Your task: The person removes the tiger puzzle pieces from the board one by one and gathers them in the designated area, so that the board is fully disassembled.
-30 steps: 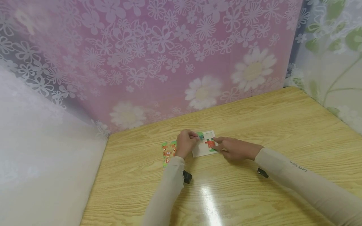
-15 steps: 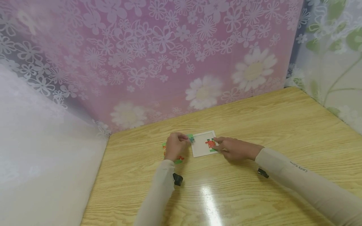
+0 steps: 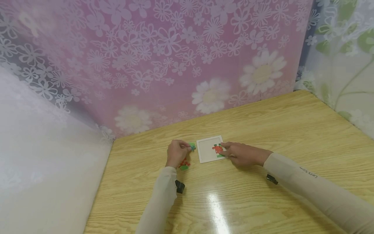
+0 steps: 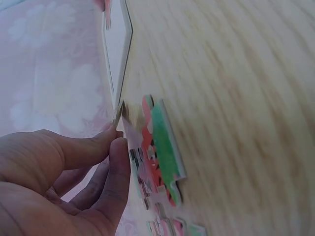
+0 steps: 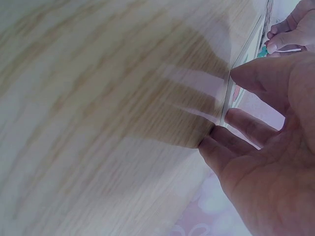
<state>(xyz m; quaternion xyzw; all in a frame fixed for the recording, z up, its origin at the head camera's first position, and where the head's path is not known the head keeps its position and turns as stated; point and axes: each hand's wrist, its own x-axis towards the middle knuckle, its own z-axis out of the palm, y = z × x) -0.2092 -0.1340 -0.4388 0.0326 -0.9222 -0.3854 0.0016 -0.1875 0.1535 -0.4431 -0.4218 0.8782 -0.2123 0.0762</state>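
My left hand (image 3: pixel 176 153) pinches a green jigsaw piece (image 3: pixel 192 146) between thumb and fingertips, just left of the white puzzle tray (image 3: pixel 205 151). The left wrist view shows that piece (image 4: pixel 118 114) edge-on, raised off the table. Below the same hand lie loose jigsaw pieces (image 3: pixel 184 164), red and green, partly covered by it. At the tray's right side my right hand (image 3: pixel 241 154) rests with extended fingers on the rim. A red and green piece (image 3: pixel 217 149) sits inside the tray, partly hidden by those fingers.
The wood-grain table (image 3: pixel 248 201) runs to a pink flowered curtain (image 3: pixel 175 65) at the back. A pale wall or sheet (image 3: pixel 52 169) borders its left side, and a white leaf-patterned curtain (image 3: pixel 347 65) stands at the right.
My left hand has moved left, taking the green piece from the tray's upper area to outside its left edge. My right hand stays at the right rim.
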